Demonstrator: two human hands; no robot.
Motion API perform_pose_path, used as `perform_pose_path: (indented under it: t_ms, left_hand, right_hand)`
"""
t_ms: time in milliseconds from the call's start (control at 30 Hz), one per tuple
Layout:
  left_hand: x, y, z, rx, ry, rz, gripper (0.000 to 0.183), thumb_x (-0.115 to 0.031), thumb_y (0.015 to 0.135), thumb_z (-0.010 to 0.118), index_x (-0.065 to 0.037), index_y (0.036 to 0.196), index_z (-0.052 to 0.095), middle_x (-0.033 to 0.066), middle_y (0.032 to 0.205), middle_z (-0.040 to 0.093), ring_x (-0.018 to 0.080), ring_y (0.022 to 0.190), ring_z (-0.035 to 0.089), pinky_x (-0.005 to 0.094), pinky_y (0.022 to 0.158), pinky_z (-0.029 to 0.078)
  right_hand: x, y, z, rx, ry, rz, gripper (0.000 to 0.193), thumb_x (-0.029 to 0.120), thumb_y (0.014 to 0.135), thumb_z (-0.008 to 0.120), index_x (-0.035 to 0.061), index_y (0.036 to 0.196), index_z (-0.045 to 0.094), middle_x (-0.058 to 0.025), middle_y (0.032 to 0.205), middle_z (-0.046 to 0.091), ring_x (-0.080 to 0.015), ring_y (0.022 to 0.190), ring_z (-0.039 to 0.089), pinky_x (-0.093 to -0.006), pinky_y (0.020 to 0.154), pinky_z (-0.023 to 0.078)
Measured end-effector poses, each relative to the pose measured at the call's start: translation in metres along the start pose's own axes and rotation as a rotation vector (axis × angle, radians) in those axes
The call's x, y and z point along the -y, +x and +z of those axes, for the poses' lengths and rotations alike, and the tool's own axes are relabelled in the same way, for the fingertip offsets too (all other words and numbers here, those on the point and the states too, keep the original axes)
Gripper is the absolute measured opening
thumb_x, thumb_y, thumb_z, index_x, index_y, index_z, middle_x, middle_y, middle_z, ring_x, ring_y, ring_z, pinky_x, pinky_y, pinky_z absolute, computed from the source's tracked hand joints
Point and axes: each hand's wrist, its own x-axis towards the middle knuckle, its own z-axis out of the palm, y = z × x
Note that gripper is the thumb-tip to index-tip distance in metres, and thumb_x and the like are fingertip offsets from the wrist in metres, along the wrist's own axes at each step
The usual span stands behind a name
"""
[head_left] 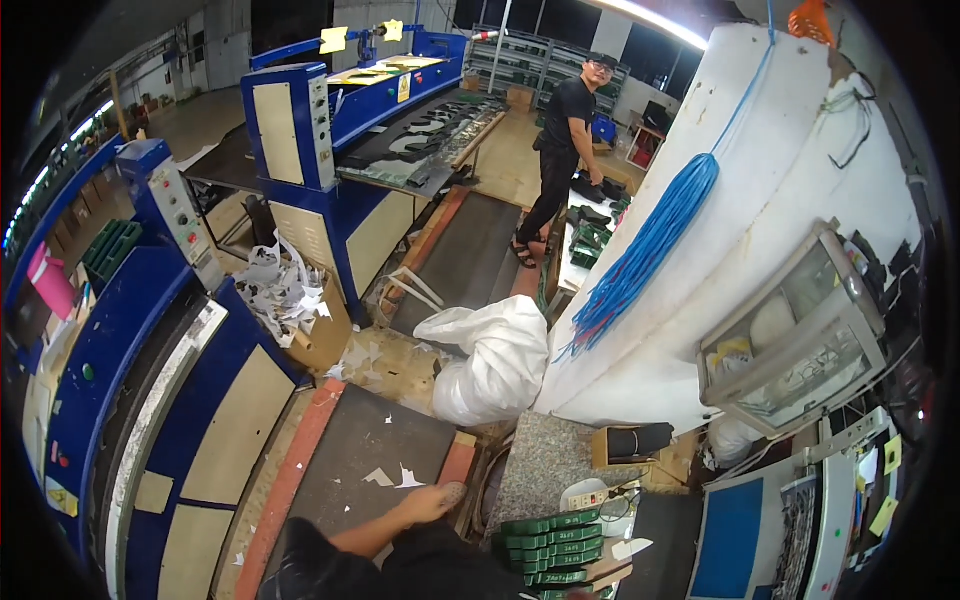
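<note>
My left hand (pixel 430 503) reaches in from the lower edge over the dark mat by the red-edged platform. Its fingers look curled in. A small speckled patch shows at the fingertips, too small to name. Of my right hand, only a sliver of skin (pixel 580 595) appears at the bottom edge, below a stack of green blocks (pixel 552 535) with white handwriting. The fingers there are hidden. Beside the stack lie a white pointed piece (pixel 630 548) and a tan strip (pixel 607 578).
A speckled stone-like worktop (pixel 545 455) carries an open carton (pixel 622 447) with a dark roll. Ahead stands a white sack (pixel 490 365). Blue machines (pixel 290 130) line the left, near a box of scraps (pixel 320 325). A co-worker (pixel 567 140) stands at a far table.
</note>
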Motion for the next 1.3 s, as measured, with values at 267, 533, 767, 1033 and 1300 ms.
perform_pose_path:
  t_ms: [267,533,767,1033,1300]
  left_hand:
    - [0.173,-0.288,0.039,0.797,0.271,-0.595,0.057,-0.047,0.090,0.076,-0.012,0.135,0.073,0.0214,0.137,0.071,0.0408,0.127,0.068,0.0523,0.104,0.055]
    - [0.128,-0.292,-0.015,-0.536,-0.182,-0.513,0.047,-0.039,0.092,0.076,-0.006,0.125,0.074,0.0182,0.116,0.078,0.0330,0.108,0.076,0.0432,0.096,0.059]
    - [0.120,-0.330,0.011,-0.153,0.058,-0.237,0.051,-0.042,0.094,0.075,-0.008,0.132,0.069,0.0192,0.113,0.077,0.0389,0.110,0.073,0.0504,0.095,0.057]
    - [0.169,-0.442,0.000,-0.446,-0.258,-0.368,0.048,-0.037,0.093,0.076,-0.009,0.132,0.070,0.0204,0.121,0.075,0.0406,0.112,0.071,0.0518,0.098,0.056]
    - [0.257,-0.717,-0.149,-1.140,-0.316,-0.654,0.042,-0.028,0.093,0.077,0.000,0.124,0.072,0.0224,0.118,0.076,0.0405,0.110,0.073,0.0487,0.099,0.057]
  right_hand:
    - [-0.117,-0.093,0.061,0.299,-0.861,-0.216,0.037,0.023,0.107,0.061,0.0014,0.136,0.068,-0.0189,0.133,0.071,-0.0360,0.125,0.065,-0.0444,0.108,0.051]
    - [-0.174,-0.113,0.098,0.459,-0.893,-0.430,0.037,0.017,0.108,0.053,0.0006,0.138,0.066,-0.0209,0.142,0.062,-0.0346,0.131,0.058,-0.0458,0.115,0.044]
    - [-0.196,-0.100,0.130,0.574,-0.981,-0.377,0.033,0.017,0.106,0.058,0.0000,0.132,0.068,-0.0187,0.127,0.064,-0.0307,0.119,0.061,-0.0429,0.103,0.046]
    - [-0.233,-0.115,0.226,0.635,-1.146,-0.284,0.029,0.017,0.103,0.064,-0.0007,0.125,0.070,-0.0163,0.110,0.067,-0.0263,0.104,0.064,-0.0395,0.091,0.049]
    - [-0.325,-0.171,0.380,0.720,-1.287,-0.101,0.026,0.018,0.100,0.070,-0.0014,0.118,0.071,-0.0138,0.093,0.069,-0.0219,0.089,0.068,-0.0362,0.078,0.053]
